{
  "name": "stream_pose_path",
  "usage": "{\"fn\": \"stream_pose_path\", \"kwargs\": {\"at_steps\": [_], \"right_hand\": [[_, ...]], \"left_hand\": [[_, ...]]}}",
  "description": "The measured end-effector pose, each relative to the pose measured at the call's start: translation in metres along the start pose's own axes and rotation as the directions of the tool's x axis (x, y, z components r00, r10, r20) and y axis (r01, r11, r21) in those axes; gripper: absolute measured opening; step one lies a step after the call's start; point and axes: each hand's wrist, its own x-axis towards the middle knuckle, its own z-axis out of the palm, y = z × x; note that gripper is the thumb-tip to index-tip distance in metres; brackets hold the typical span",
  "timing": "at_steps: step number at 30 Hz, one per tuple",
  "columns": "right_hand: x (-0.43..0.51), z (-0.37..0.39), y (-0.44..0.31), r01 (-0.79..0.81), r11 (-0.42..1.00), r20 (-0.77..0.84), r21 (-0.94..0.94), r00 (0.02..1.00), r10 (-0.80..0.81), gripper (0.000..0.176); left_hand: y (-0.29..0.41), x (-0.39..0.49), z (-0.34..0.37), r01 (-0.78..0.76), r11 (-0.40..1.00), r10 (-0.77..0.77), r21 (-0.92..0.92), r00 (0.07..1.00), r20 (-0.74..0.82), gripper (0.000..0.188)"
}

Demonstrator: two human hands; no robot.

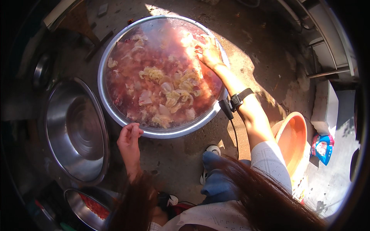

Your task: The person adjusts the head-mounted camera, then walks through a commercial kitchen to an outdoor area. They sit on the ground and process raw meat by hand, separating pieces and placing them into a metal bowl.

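Note:
A large round metal basin (179,134) holds reddish liquid with many pale, fatty pieces of what looks like raw meat or offal (173,89). My right hand (211,52) reaches over its far right side, fingers apart near the liquid's surface, beside sunlit pale pieces. Glare there hides whether the fingertips touch them. At the basin's near left rim is my left hand (130,135), its fingers curled and the thumb against them. Nothing shows between those fingers, and they overlap the rim. A black strap with a small device (238,99) circles my right wrist, trailing a cable.
Left of the basin, a wide steel bowl (83,127) stands tilted. Below it, a smaller steel bowl (78,206) contains red meat (94,206). An orange-brown tub (293,135), a blue packet (322,148) and a white box (325,106) are at the right, below a metal-framed stand (329,72).

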Motion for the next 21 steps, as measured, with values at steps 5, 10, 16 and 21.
{"fn": "stream_pose_path", "kwargs": {"at_steps": [5,10,16,21], "right_hand": [[0.0026,0.0053,-0.0038,0.033,0.998,-0.033,0.062,0.999,-0.031,0.040],[0.0006,0.0078,-0.0035,0.069,0.997,-0.030,0.043,0.997,-0.068,0.042],[-0.0004,0.0104,-0.0059,0.082,0.997,-0.098,-0.005,0.992,-0.082,0.044],[0.0021,0.0102,-0.0039,0.066,0.998,-0.105,-0.019,0.992,-0.067,0.021]], "left_hand": [[-0.0019,-0.0029,0.0025,0.010,1.000,-0.010,0.013,1.000,0.010,0.016],[-0.0034,-0.0036,0.0066,0.018,1.000,-0.018,0.023,1.000,0.004,0.015],[-0.0043,-0.0043,0.0095,0.003,0.999,-0.003,0.038,1.000,0.004,0.020],[-0.0046,-0.0039,0.0068,0.018,0.999,-0.019,0.034,1.000,0.021,0.016]]}}
